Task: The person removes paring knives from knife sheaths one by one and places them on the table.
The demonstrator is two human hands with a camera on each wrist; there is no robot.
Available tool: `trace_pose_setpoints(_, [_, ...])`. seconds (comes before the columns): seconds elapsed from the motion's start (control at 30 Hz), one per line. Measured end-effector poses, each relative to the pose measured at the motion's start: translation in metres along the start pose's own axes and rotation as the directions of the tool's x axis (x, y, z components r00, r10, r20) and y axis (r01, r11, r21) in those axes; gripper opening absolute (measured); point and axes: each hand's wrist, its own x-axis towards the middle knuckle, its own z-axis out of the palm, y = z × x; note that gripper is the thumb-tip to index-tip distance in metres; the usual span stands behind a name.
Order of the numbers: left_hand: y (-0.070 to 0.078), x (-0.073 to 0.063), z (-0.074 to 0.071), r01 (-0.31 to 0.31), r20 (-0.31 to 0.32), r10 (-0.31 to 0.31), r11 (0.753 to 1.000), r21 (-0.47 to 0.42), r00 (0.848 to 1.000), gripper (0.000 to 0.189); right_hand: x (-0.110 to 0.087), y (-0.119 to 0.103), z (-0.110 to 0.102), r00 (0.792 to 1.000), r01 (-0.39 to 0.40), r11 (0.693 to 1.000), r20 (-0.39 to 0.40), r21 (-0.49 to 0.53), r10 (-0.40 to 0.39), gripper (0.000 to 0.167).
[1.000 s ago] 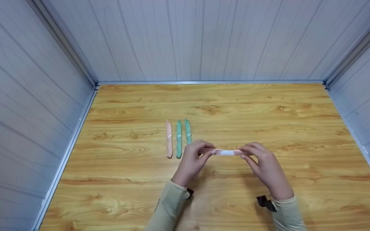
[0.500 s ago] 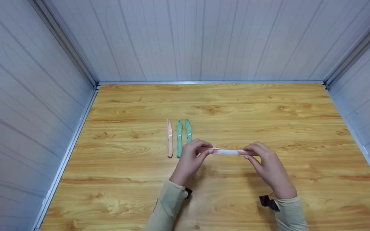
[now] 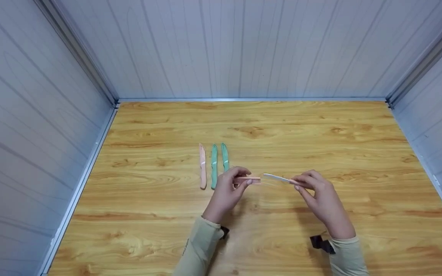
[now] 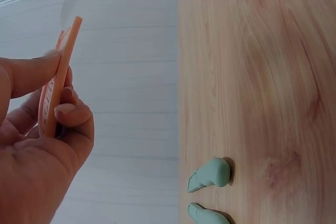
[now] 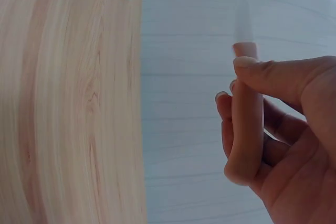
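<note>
In my right hand I hold a small knife by its pink handle. Its white blade is bare and points left, the tip a short way from the sheath. My left hand pinches the pink blade sheath between thumb and fingers, its open end toward the blade. Left of and behind the left hand, a sheathed pink knife and two sheathed green knives lie side by side on the table; the left hand partly hides the right green knife in the head view.
The wood-grain table is bounded by a pale panel wall at the back. More pale panels stand at the left and right.
The blade has come out of the sheath; a gap now shows between them. The right hand has moved slightly right, and the knife has tilted, tip upward. The knives on the table lie unmoved.
</note>
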Motion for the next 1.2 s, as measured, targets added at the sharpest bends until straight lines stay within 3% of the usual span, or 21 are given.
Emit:
trace_pose_setpoints(0.13, [-0.001, -0.001, 0.001, 0.051, 0.005, -0.051, 0.998, -0.039, 0.999, 0.015, 0.000, 0.001, 0.003, 1.000, -0.015, 0.999, 0.012, 0.036, 0.015, 0.020])
trace_pose_setpoints(0.4, [0.000, 0.000, 0.001, 0.091, 0.001, -0.092, 0.988, -0.125, 0.996, 0.013, 0.002, 0.000, 0.008, 0.997, -0.079, 0.996, -0.012, 0.041, 0.079, 0.018])
trace_pose_setpoints(0.57, [0.001, -0.001, 0.002, 0.125, 0.012, -0.125, 0.985, -0.118, 0.992, 0.012, 0.004, 0.001, 0.009, 0.991, -0.127, 0.991, -0.026, 0.034, 0.128, 0.015])
trace_pose_setpoints(0.87, [-0.002, 0.003, 0.004, 0.108, 0.012, -0.108, 0.993, -0.054, 0.994, 0.011, 0.005, 0.003, 0.016, 0.976, -0.217, 0.969, 0.002, 0.115, 0.219, 0.021])
trace_pose_setpoints(1.2, [-0.002, 0.004, 0.006, 0.060, 0.031, -0.059, 0.998, -0.006, 0.998, 0.012, 0.005, 0.001, 0.023, 0.966, -0.258, 0.956, 0.032, 0.139, 0.256, 0.021])
